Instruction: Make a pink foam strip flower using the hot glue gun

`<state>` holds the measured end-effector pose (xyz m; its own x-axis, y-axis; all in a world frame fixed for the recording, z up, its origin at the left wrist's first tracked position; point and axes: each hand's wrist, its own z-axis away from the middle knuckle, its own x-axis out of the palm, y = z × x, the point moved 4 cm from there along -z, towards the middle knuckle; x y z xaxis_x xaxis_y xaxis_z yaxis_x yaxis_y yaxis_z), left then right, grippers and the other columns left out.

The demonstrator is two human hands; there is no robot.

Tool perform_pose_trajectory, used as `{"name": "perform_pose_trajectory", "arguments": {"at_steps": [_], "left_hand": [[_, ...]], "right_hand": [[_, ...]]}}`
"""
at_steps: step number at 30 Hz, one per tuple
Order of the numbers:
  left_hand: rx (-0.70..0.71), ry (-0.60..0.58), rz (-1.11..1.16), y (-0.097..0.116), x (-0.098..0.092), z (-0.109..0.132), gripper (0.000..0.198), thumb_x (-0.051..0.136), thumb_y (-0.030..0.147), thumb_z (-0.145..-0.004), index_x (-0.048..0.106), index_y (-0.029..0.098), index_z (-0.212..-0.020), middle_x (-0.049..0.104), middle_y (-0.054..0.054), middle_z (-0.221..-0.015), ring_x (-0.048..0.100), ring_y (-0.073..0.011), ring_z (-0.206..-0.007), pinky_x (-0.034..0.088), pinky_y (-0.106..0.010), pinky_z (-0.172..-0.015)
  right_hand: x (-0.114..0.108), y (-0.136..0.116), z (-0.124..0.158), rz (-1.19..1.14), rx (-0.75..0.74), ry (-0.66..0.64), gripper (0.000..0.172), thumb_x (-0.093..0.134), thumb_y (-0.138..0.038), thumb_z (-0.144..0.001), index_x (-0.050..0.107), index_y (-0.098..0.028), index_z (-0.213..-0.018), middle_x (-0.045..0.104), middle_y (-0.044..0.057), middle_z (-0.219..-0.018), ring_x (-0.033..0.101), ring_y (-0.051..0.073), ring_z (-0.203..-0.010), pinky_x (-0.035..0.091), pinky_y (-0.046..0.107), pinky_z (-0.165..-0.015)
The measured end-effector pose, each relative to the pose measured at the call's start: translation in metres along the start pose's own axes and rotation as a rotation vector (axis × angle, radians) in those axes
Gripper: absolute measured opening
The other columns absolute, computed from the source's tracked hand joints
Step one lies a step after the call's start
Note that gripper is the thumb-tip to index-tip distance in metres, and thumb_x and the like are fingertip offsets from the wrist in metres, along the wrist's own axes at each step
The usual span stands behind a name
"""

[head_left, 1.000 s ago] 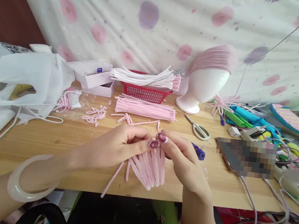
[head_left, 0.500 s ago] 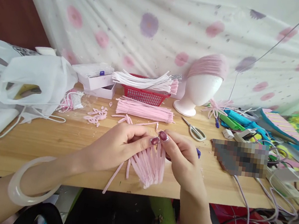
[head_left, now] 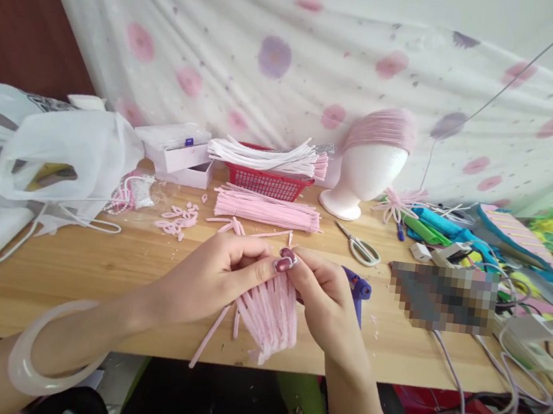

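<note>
Between my hands hangs a fan-shaped piece of pink pipe cleaners (head_left: 270,317), its lower end spreading above the table's front edge. My left hand (head_left: 221,271) is closed on its upper left end, thumb on top. My right hand (head_left: 329,294) pinches the upper right end, and the two thumbs touch. The fingertips hide the spot where the strands meet. Loose pink pipe cleaner pieces (head_left: 210,336) lie behind and beside my left hand. Just right of my right hand, a blue glue gun (head_left: 360,288) rests on the table, partly covered by the hand.
A bundle of pink pipe cleaners (head_left: 266,209) lies before a red basket (head_left: 267,182). Scissors (head_left: 360,245) sit right of it, below a white foam head (head_left: 368,178). Small pink loops (head_left: 178,220) and a plastic bag (head_left: 62,147) are left; cables (head_left: 460,391) trail at right.
My thumbs have come together over the upper end, and my right hand has shifted slightly left with the pink piece. More of the blue glue gun shows. The view has tilted slightly up.
</note>
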<state>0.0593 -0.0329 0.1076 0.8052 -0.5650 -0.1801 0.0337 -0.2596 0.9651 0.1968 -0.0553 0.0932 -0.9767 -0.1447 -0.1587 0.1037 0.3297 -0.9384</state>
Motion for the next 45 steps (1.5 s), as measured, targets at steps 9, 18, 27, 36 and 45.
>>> {"name": "perform_pose_trajectory", "arguments": {"at_steps": [9,18,27,36,45], "left_hand": [[-0.067,0.059,0.031,-0.007,-0.014,-0.003,0.038,0.055,0.045,-0.094,0.059,0.016,-0.071,0.049,0.004,-0.062,0.044,-0.0072,-0.054,0.033,-0.017,-0.046],[-0.068,0.348,0.337,-0.042,-0.030,-0.015,0.046,0.065,0.058,-0.083,0.052,0.017,-0.067,0.040,0.007,-0.054,0.034,-0.0057,-0.047,0.029,-0.016,-0.044],[-0.127,-0.046,0.399,-0.062,-0.041,-0.015,0.053,0.086,0.060,-0.057,0.065,0.016,-0.078,0.059,0.003,-0.061,0.049,-0.0073,-0.050,0.034,-0.016,-0.045],[-0.374,-0.163,0.548,-0.095,-0.036,-0.008,0.045,0.093,0.046,-0.051,0.066,0.014,-0.068,0.056,0.004,-0.058,0.044,-0.0051,-0.047,0.032,-0.015,-0.041],[-0.489,-0.226,0.735,-0.121,-0.030,-0.004,0.041,0.096,0.036,-0.048,0.069,0.013,-0.068,0.060,0.004,-0.057,0.043,-0.0020,-0.038,0.034,-0.012,-0.032]], "right_hand": [[-0.024,0.009,0.009,0.129,-0.057,0.053,0.059,0.029,-0.059,-0.102,0.061,-0.020,-0.071,0.059,0.002,-0.070,0.056,0.017,-0.072,0.042,0.029,-0.072],[-0.011,0.053,0.030,-0.170,0.262,-0.337,0.040,0.065,-0.054,-0.089,0.058,-0.019,-0.108,0.065,0.001,-0.076,0.060,0.015,-0.067,0.048,0.027,-0.064],[-0.024,0.061,0.034,-0.054,0.252,-0.407,0.039,0.050,-0.045,-0.100,0.063,-0.015,-0.079,0.056,-0.002,-0.058,0.042,0.008,-0.049,0.032,0.022,-0.049],[-0.033,0.060,0.030,0.266,0.272,-0.392,0.037,0.052,-0.043,-0.100,0.062,-0.017,-0.076,0.058,-0.003,-0.061,0.051,0.009,-0.059,0.036,0.022,-0.060],[-0.037,0.065,0.029,0.186,0.394,-0.405,0.034,0.060,-0.051,-0.093,0.064,-0.018,-0.083,0.060,-0.002,-0.063,0.054,0.011,-0.058,0.039,0.022,-0.056]]}}
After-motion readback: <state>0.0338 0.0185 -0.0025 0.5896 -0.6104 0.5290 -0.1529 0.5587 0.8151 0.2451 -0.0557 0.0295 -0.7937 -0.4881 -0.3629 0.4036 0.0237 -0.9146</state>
